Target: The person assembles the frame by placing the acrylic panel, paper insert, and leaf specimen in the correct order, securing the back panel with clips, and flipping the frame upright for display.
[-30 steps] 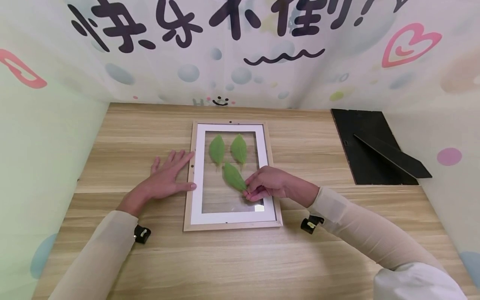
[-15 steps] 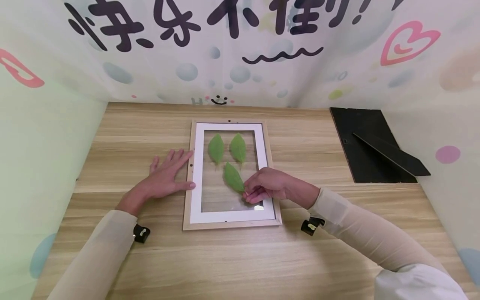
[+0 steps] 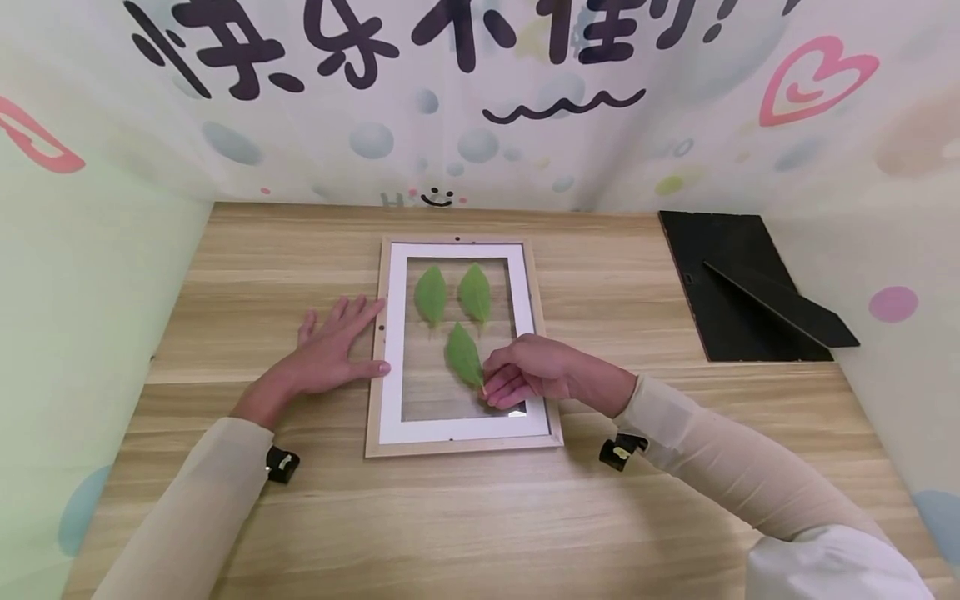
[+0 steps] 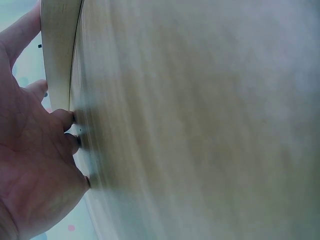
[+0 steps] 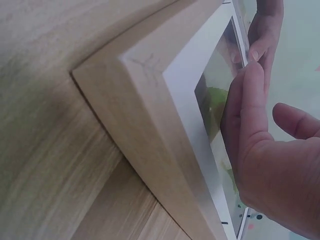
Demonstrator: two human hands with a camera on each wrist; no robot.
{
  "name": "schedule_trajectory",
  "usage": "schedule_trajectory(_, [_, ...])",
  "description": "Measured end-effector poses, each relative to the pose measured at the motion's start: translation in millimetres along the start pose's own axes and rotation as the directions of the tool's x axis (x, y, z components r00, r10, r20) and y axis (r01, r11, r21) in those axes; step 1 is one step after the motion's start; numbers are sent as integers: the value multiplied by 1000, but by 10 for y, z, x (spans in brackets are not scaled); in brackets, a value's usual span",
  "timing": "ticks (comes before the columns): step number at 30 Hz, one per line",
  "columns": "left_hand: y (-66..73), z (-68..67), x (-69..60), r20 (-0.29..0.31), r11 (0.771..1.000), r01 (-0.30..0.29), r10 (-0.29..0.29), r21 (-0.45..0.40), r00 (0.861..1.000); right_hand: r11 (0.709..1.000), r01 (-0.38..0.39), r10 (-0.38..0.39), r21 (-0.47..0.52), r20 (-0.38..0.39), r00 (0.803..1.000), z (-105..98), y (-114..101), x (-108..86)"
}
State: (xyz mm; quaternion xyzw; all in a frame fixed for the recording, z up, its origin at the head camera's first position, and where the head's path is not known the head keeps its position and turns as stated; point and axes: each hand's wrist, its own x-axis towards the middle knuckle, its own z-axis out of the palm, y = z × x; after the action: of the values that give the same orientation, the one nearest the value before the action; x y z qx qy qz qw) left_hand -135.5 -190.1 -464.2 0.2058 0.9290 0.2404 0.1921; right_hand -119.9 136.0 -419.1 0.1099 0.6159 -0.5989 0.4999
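Note:
A picture frame (image 3: 465,450) with a white mat and clear pane lies on the wooden table. Two green leaves, one on the left (image 3: 431,296) and one on the right (image 3: 475,293), lie side by side in its upper half. Below them, a third leaf (image 3: 463,354) slants across the pane, its stem end at the fingertips of my right hand (image 3: 536,371), which pinches it there. My left hand (image 3: 330,354) is spread on the table, thumb and forefinger touching the frame's left edge. In the right wrist view, my right fingers partly hide the leaf and pane.
A black backing board (image 3: 723,242) with a raised stand leg (image 3: 780,304) lies at the back right of the table. A printed curtain (image 3: 375,171) borders the far edge and both sides.
The third leaf has turned more upright, its stem end swinging left with my right fingertips. My left hand, the frame and the upper two leaves stay in place.

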Motion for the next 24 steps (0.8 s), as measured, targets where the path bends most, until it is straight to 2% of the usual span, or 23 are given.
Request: schedule_trajectory(24, [11, -11, 0, 6, 1000, 14, -14, -9, 1000, 999, 34, -35, 23, 34, 999, 53, 39, -31])
